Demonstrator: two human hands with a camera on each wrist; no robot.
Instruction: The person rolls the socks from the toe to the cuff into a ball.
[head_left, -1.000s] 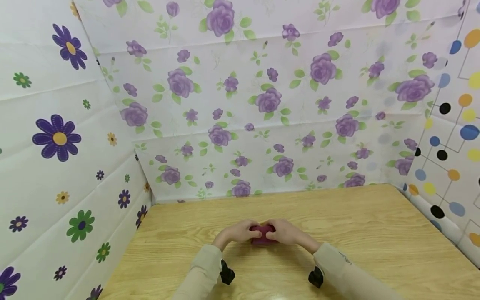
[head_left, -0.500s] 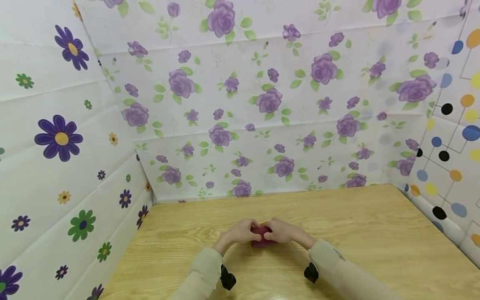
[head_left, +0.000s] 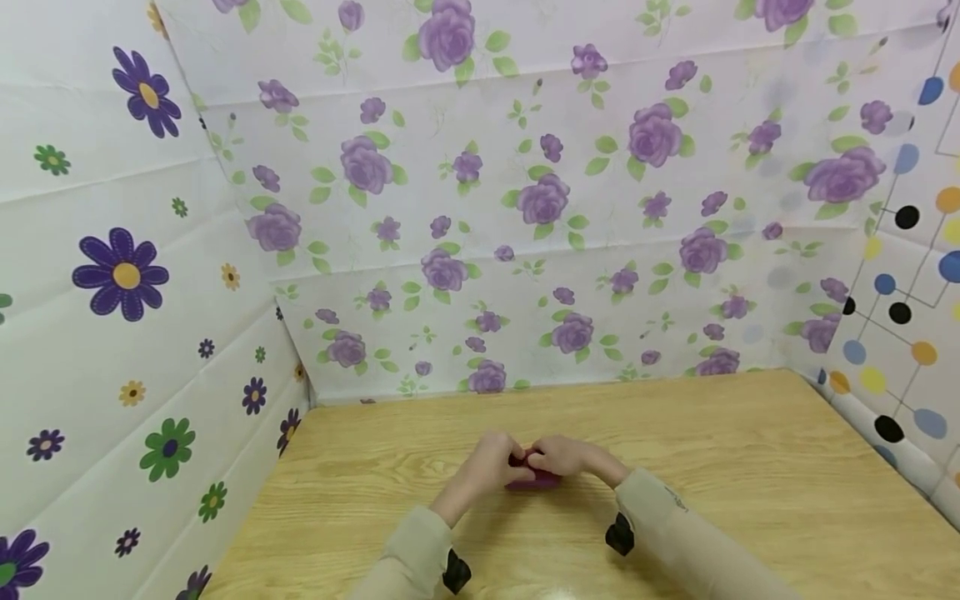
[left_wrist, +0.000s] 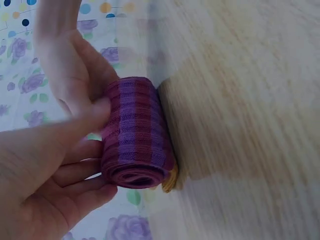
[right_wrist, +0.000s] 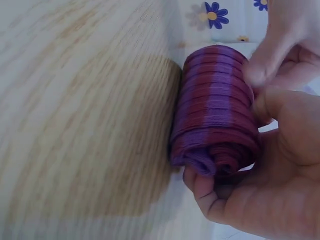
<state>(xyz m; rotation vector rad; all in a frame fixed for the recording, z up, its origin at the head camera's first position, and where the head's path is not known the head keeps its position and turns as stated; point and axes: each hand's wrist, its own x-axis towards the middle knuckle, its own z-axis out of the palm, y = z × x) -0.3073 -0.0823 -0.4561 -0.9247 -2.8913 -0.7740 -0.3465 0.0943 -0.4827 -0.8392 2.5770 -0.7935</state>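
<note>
- The rolled purple-and-maroon cloth [head_left: 534, 472] lies on the desk [head_left: 750, 467], near its middle.
- Left hand [head_left: 491, 462] grip curls round the roll's left end.
- Right hand [head_left: 570, 458] grip holds the roll's right end.

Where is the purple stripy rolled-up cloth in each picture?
Head view: the rolled cloth is low in the middle, mostly hidden between the left hand and the right hand.
Left wrist view: rolled cloth left of centre, its spiral end toward the camera.
Right wrist view: rolled cloth right of centre, spiral end at the bottom.
Shared landmark: the wooden table beneath it.
</note>
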